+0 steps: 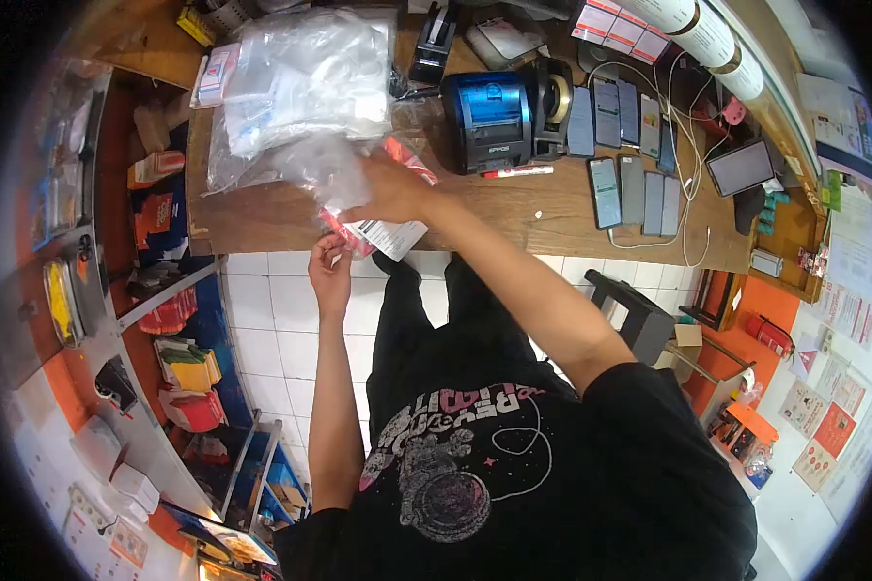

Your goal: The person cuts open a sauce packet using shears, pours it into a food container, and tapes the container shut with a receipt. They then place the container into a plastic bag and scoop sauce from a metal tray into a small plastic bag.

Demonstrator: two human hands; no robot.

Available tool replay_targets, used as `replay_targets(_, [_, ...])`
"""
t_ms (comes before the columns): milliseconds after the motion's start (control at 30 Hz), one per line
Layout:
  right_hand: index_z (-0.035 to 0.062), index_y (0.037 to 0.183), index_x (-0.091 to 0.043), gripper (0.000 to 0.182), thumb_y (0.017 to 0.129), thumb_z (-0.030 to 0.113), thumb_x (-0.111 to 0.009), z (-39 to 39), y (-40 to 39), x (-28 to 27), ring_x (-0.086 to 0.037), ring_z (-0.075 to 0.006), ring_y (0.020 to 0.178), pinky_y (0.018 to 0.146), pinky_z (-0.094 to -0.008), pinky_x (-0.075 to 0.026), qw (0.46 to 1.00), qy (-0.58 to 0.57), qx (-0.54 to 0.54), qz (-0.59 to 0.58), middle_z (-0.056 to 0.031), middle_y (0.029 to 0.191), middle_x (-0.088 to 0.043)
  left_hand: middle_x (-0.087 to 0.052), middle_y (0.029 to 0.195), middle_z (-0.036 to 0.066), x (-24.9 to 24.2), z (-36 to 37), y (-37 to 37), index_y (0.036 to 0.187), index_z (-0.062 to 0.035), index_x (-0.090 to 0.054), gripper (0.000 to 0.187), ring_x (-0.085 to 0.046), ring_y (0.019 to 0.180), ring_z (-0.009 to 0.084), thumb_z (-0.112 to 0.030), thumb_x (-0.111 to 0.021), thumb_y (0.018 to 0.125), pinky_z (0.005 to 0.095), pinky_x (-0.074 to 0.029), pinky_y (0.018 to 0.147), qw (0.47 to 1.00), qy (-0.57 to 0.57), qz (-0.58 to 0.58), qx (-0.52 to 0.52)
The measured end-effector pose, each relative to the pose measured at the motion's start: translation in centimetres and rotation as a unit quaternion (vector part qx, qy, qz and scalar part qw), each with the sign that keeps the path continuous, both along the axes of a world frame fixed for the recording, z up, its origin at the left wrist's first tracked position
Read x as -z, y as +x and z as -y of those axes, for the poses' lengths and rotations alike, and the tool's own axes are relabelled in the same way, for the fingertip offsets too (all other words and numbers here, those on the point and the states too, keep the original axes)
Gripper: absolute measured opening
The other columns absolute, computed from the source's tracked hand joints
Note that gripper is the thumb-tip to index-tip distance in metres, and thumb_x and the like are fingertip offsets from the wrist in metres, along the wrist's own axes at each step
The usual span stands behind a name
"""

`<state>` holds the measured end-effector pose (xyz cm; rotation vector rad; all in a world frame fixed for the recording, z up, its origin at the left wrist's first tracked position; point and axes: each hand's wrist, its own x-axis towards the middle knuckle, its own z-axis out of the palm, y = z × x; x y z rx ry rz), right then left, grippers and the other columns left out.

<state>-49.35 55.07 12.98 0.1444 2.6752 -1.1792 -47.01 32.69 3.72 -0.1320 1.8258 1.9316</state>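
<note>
At the near edge of a wooden table (262, 228), a person in a black printed T-shirt (572, 474) handles a red-and-white packet (392, 238) bearing a printed label; the left hand (329, 269) pinches its lower red edge between narrowed fingers, while the right hand (392, 191) lies across the top, its fingertips too hidden to tell whether they grip. A crumpled clear plastic bag (322, 172) sits just beside the right hand; behind it spreads a heap of clear plastic (305, 77); to the right stand a blue-and-black printer (489, 121) and several phones (606, 194).
</note>
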Motion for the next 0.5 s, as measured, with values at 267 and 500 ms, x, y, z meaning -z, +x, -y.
replay_targets(267, [-0.0023, 0.105, -0.063, 0.035, 0.092, 0.030, -0.057, 1.5, 0.7, -1.1, -0.059, -0.0414, 0.101, 0.089, -0.0462, -0.046, 0.997, -0.017, -0.002, -0.077, -0.0255, 0.104, -0.064, -0.059, 0.094, 0.003, 0.5, 9.9, 3.1, 0.113, -0.0008, -0.058, 0.023, -0.059, 0.081, 0.0097, -0.006, -0.064, 0.091, 0.0234, -0.050, 0.070, 0.982, -0.178, -0.065, 0.021])
replay_targets(500, [-0.0040, 0.086, -0.066, 0.045, 0.095, 0.039, -0.055, -6.5, -1.2, -17.9, -0.067, -0.0355, 0.070, 0.069, -0.0450, -0.053, 0.969, -0.074, 0.038, -0.234, -0.0194, 0.067, -0.064, -0.067, 0.089, 0.007, 4.8, 21.4, 18.5, 0.111, -0.0039, -0.060, 0.018, -0.065, 0.068, 0.0153, -0.012, -0.056, 0.095, 0.0256, -0.052, 0.056, 0.918, -0.385, 0.048, 0.078])
